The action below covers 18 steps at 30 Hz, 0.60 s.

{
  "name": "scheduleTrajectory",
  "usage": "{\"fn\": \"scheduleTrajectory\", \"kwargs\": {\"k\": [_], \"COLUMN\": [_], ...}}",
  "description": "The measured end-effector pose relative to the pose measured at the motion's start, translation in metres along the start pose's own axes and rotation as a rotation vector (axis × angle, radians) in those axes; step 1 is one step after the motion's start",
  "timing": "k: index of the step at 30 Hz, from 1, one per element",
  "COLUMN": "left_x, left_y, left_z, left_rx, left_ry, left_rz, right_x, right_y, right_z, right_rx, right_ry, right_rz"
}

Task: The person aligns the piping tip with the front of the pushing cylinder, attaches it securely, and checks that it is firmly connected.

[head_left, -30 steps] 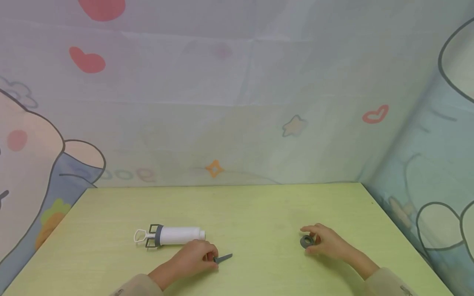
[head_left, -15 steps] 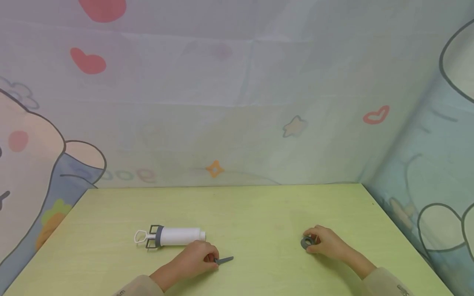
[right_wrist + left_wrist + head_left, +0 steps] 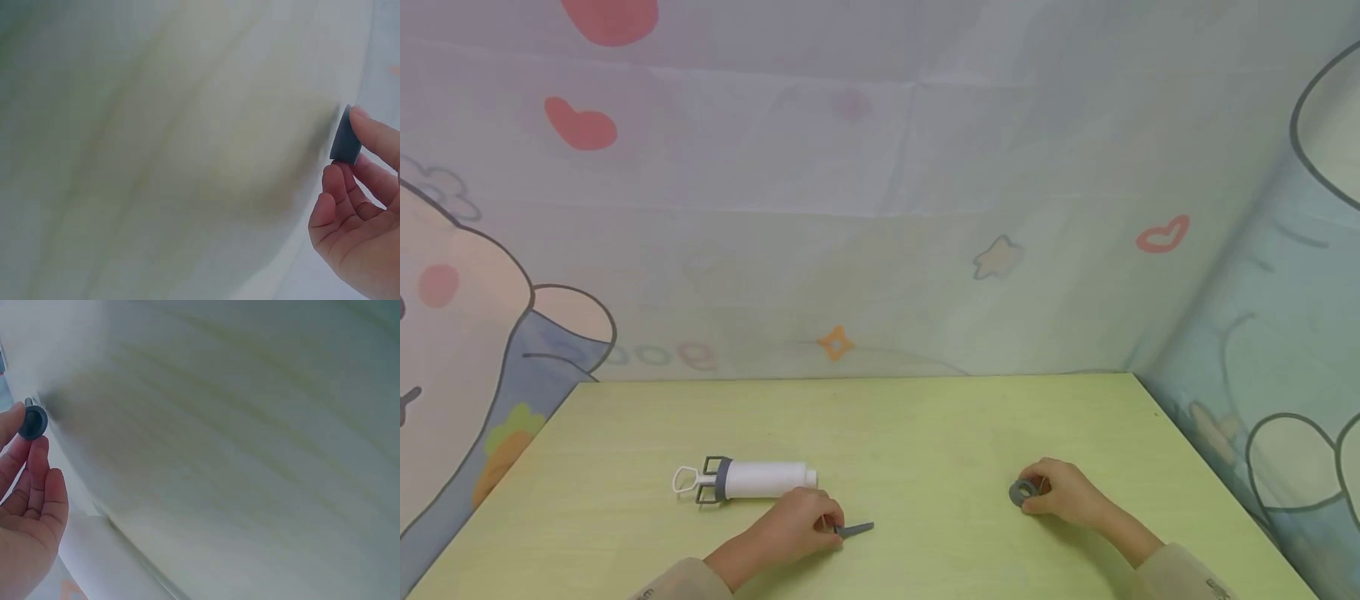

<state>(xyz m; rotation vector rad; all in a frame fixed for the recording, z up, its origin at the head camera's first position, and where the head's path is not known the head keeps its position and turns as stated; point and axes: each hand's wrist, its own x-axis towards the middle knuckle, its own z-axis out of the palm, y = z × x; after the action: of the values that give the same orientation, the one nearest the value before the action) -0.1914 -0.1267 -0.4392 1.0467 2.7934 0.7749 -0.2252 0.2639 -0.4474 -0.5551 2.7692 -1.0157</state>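
My left hand [image 3: 801, 523] pinches a slim grey nozzle [image 3: 856, 529] near the front of the table, its narrow end pointing right. In the left wrist view, the nozzle's round, wide base [image 3: 34, 422] shows between thumb and fingers. Over on the right, my right hand [image 3: 1063, 493] pinches a grey ring [image 3: 1018, 493] with a hole through it. Seen edge-on in the right wrist view, the ring [image 3: 345, 139] sits between thumb and fingertips. A white dough-press syringe [image 3: 766, 480] with a grey collar and looped white plunger handle lies just beyond my left hand, which overlaps its front end.
A pale yellow-green table [image 3: 917, 442] bears everything. Behind it stands a light cloth backdrop [image 3: 880, 208] printed with hearts and stars, and more printed cloth [image 3: 1285, 333] closes off the right side.
My right fingers have closed in on the grey ring and now pinch it. The left hand keeps its grip on the nozzle and has barely moved.
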Motion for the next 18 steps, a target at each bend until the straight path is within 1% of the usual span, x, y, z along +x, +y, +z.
{"fn": "scheduleTrajectory", "kwargs": {"k": [4, 8, 13, 18], "left_x": [0.002, 0.005, 0.009, 0.014], "left_y": [0.001, 0.005, 0.011, 0.016], "left_z": [-0.001, -0.002, -0.005, -0.005], "left_rx": [-0.022, -0.048, -0.059, -0.075], "left_ry": [0.009, 0.026, 0.033, 0.04], "left_rz": [-0.014, -0.025, -0.008, -0.019], "right_x": [0.001, 0.003, 0.004, 0.005], "right_y": [-0.004, -0.013, -0.026, -0.04], "right_z": [-0.003, -0.004, 0.0, 0.009], "right_rx": [0.005, 0.042, 0.126, 0.212], "right_ry": [0.039, 0.062, 0.047, 0.017], "right_rz": [-0.023, -0.079, -0.154, -0.184]}}
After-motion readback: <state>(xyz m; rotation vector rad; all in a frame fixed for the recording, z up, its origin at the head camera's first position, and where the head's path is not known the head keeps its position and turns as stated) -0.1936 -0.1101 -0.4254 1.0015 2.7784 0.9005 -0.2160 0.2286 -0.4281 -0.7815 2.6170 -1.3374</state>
